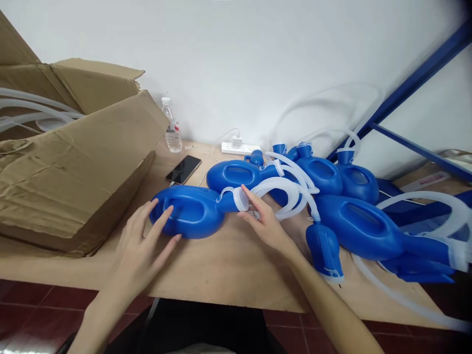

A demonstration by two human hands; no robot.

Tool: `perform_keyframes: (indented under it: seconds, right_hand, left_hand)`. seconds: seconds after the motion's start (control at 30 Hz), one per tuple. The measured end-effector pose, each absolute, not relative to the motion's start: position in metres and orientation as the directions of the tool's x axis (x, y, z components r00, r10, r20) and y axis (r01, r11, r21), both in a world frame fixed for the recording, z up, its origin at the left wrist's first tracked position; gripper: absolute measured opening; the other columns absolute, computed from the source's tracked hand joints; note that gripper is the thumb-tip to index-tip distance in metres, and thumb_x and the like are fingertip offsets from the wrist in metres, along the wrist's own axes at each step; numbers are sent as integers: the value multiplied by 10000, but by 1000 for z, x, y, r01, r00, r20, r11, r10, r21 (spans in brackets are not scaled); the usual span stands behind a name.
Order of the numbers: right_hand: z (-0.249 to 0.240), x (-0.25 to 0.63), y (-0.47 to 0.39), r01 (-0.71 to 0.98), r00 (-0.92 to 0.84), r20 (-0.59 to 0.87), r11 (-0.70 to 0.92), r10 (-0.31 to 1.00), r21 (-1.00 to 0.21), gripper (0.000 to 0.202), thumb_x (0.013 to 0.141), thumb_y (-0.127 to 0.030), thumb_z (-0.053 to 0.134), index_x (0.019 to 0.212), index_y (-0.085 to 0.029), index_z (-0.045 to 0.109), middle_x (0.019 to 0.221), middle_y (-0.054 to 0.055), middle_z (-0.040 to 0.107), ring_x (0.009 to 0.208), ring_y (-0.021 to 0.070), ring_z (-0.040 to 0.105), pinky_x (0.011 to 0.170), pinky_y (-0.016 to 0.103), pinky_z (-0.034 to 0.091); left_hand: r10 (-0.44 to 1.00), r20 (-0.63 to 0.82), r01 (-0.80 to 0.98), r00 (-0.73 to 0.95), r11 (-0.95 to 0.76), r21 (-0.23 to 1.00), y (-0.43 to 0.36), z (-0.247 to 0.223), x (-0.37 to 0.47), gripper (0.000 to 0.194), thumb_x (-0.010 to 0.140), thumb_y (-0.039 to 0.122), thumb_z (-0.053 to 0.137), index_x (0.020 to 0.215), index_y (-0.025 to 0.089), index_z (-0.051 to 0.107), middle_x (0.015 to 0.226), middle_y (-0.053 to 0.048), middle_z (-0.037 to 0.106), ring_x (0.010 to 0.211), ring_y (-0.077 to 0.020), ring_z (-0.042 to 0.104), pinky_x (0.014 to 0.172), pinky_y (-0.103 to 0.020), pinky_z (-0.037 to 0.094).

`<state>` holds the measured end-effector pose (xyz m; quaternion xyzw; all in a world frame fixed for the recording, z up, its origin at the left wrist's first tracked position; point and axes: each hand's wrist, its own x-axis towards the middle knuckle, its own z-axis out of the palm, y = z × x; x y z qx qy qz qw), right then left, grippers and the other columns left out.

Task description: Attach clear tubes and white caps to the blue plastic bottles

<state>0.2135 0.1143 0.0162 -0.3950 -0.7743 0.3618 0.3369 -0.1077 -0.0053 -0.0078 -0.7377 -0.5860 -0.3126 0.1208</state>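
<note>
Standing left of the left hand [142,241], an open cardboard box [81,167] holds pale tubes [44,105]. That hand is spread wide, fingertips resting over the left end of a blue bottle [191,211] without closing round it. Beyond this grip, toward the wall, stand a clear water bottle [173,140] and, lying nearer, a dark phone [183,169]. The blue bottle lies on the wooden table [239,275] between the hands, its neck pointing rightward. Just beyond it lies a second blue bottle [239,173], with a white power strip [239,148] behind. On the neck's end sits a white cap [241,199], thumb and forefinger of the right hand [267,223] at opposite edges, a narrow span; whether they squeeze, I cannot tell. Just beyond this grip curls white tubing [273,182]; to its right are a small blue container [324,248], a large blue bottle [361,226] and a blue metal frame [422,76].
</note>
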Motion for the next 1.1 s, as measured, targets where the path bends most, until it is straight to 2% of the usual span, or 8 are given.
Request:
perform_keyframes:
  seconds: [0.2,0.37,0.43,0.53,0.67,0.8,0.9,1.1]
  right_hand:
    - [19,215,121,438,-502,199,446,842,-781,710,1050,-503,680,1700,-342,442,1694,108,559,1529,356,572,1245,585,515]
    - [28,209,122,450,-547,123,415,828,-790,839,955,-633,772,1670,-338,447,1664,141,558,1461,383,603,938,481,695]
    - [30,203,125,418,-589,175,482,789,-770,864,960,-683,744,1678,-323,425,1650,152,560,1459,389,596,947,480,677]
    - [32,194,130,381,-590,303,589,748,-712,719,1013,-729,636,1568,-285,523,1500,149,647,1331,356,657,1053,516,598]
    - [39,180,134,323,-554,417,648,720,-690,595,1028,-791,530,1252,-252,649,1181,100,677,1047,278,651,936,448,562]
    - [44,163,137,282,-365,331,442,870,-852,746,1048,-871,254,890,-248,632,914,44,587,849,222,547,813,382,486]
    - [44,151,142,273,-281,224,302,933,-914,668,1068,-829,333,815,-250,550,782,-1,491,732,187,459,689,336,404]
    - [50,141,147,267,-338,106,203,935,-942,712,1000,-878,444,674,-246,436,667,-33,391,628,143,340,620,326,332]
  left_hand:
    - [839,543,904,45,-266,335,12,-12,-109,824,1080,510,615,1770,355,192,1750,-213,371,1579,-485,448,1229,-737,470]
    - [835,546,895,70,-294,335,23,0,-115,802,1078,546,606,1754,328,235,1692,-207,440,1520,-457,507,1206,-685,507]
    - [816,570,907,93,-306,290,28,6,-118,767,1073,549,611,1728,307,295,1606,-208,505,1434,-447,564,1160,-662,540]
    - [800,590,930,112,-294,221,32,10,-122,682,1064,560,612,1647,260,424,1484,-217,538,1314,-438,597,1086,-633,571]
    - [808,576,939,119,-281,199,34,12,-123,622,1055,598,600,1532,205,532,1360,-206,540,1221,-417,588,1018,-603,586]
    - [818,563,925,114,-294,240,36,11,-122,574,1051,623,594,1449,211,556,1330,-181,560,1210,-396,578,1010,-585,584]
    - [821,560,901,108,-320,294,38,8,-119,560,1056,588,604,1465,216,511,1390,-183,598,1277,-403,563,1065,-597,559]
    - [800,596,908,68,-297,295,36,0,-112,550,1043,497,650,1497,228,495,1399,-190,636,1282,-419,557,1067,-616,543]
